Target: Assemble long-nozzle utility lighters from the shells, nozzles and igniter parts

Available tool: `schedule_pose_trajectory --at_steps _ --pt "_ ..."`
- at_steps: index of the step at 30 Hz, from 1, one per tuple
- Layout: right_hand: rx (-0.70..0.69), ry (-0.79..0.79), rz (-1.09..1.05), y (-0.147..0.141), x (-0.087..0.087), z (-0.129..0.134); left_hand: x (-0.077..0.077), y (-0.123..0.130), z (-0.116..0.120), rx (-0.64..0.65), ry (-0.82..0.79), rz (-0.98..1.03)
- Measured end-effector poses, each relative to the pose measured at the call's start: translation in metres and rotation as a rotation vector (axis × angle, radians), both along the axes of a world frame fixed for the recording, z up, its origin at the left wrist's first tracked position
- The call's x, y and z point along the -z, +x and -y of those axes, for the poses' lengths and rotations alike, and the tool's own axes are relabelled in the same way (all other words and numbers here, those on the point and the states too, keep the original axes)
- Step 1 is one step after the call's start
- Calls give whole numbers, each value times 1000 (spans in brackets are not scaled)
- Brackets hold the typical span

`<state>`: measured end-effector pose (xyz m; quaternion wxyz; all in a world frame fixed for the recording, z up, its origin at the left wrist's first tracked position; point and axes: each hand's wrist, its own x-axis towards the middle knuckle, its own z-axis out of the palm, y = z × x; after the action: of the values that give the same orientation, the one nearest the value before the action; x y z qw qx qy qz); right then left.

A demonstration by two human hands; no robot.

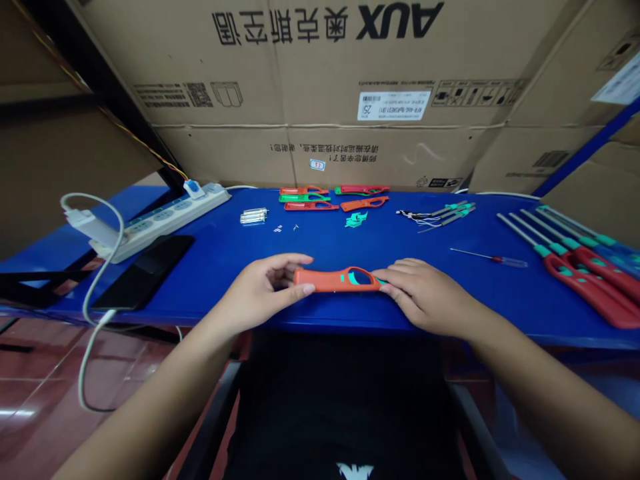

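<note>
Orange moulded plastic handle shell (320,280) is at 6 o'clock on the blue desk (210,280), near its front edge, between both hands. Left hand (260,293) curls partly closed round one end; right hand (425,297) pinches the other end, near a teal insert (353,282). Both seem to have hold, though grip force is hard to judge from here. Likely light, stiff, thin-walled and a bit slippery; best held at the solid ends, clear of the oval cutout (363,275). Red lighter-type assemblies (590,287) lie at 3 o'clock.

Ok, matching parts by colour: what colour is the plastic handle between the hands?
The plastic handle is orange-red with teal patches; head view shows it best.
</note>
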<state>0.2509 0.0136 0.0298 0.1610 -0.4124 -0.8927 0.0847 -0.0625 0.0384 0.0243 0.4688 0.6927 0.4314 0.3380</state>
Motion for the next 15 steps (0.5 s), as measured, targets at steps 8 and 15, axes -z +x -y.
schedule_pose_trajectory --at_steps 8,15 --pt "62 -407 -598 -47 -27 22 -20 52 -4 -126 140 555" --pt "484 192 -67 56 -16 -16 -77 54 -65 -13 223 315"
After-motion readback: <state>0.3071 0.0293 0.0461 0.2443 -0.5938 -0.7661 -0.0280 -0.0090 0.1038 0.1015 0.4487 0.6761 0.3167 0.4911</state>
